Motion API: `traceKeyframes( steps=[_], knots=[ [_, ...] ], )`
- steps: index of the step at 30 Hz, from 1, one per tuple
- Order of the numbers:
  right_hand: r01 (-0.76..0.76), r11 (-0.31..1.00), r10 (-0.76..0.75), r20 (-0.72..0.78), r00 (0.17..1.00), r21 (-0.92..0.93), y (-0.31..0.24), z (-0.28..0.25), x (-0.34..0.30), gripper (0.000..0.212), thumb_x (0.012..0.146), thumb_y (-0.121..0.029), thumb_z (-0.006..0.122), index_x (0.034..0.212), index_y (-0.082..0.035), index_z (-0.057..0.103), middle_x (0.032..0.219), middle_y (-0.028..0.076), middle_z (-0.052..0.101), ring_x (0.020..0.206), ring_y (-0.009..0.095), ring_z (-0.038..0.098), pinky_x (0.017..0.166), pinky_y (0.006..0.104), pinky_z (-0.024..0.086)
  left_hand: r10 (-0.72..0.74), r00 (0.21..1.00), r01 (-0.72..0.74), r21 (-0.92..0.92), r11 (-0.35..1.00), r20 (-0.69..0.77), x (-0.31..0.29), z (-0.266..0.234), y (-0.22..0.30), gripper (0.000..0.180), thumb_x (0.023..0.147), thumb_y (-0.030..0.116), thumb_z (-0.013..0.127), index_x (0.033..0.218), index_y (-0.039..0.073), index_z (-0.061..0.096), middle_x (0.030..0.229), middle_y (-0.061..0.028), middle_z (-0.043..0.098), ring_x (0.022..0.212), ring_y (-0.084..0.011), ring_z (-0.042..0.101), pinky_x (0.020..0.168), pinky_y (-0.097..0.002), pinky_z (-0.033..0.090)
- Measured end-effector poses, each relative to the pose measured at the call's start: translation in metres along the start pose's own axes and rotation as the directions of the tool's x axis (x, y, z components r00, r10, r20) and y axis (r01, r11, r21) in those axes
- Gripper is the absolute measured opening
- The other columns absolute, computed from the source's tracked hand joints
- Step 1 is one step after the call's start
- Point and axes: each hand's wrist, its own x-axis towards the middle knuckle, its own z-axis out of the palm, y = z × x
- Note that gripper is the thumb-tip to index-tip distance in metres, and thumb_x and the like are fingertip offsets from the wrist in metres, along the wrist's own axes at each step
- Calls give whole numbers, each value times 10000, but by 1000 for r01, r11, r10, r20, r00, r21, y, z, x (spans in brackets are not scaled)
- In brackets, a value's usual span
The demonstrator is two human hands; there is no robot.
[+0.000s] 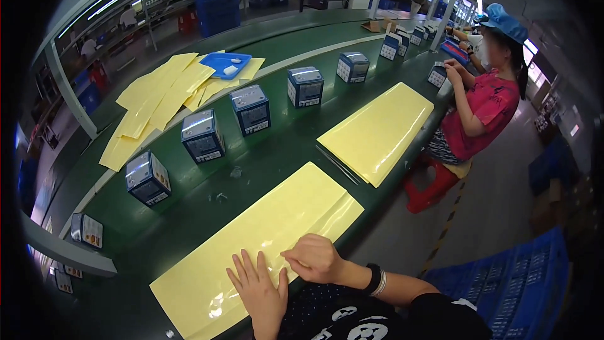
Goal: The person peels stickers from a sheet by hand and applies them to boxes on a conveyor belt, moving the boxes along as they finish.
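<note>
A long glossy yellow sheet (251, 220) lies on the green work surface (226, 195) in front of me, its near edge along the table's edge. My left hand (261, 293) rests flat on the sheet, fingers spread. Just to its right, my right hand (314, 258) is closed with thumb and fingertips pinched together over the sheet. Whatever is in that pinch, if anything, is too small or hidden to make out. Small clear scraps (220, 197) lie beyond the sheet.
Blue and white boxes (204, 135) stand in a row beyond the sheet. Another yellow stack (377, 132) lies to the right, tweezers (340, 165) beside it. Far left are loose yellow sheets (157, 97) under a blue tray (225, 64). A co-worker (481, 101) sits at right, holding a box.
</note>
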Motion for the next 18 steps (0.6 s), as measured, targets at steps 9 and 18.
traceKeyframes(
  steps=[9, 18],
  knots=[
    [79, 986, -101, 151, 983, 148, -14, 20, -17, 233, 756, -66, 667, 963, 41, 665, 754, 104, 583, 688, 243, 592, 625, 335, 492, 56, 990, -59, 21, 998, 127, 6, -8, 9, 510, 874, 227, 614, 1311, -12, 501, 1447, -282, 373, 1371, -480, 297, 1120, -604, 201],
    [173, 941, -233, 184, 955, 291, -2, 10, -13, 136, 887, -20, 575, 903, 76, 671, 808, 175, 644, 739, 309, 643, 696, 392, 534, 0, 971, 26, -104, 994, 238, 9, -11, 13, 575, 911, 265, 440, 1446, 57, 408, 1538, -249, 270, 1428, -481, 192, 1133, -642, 114]
  ],
)
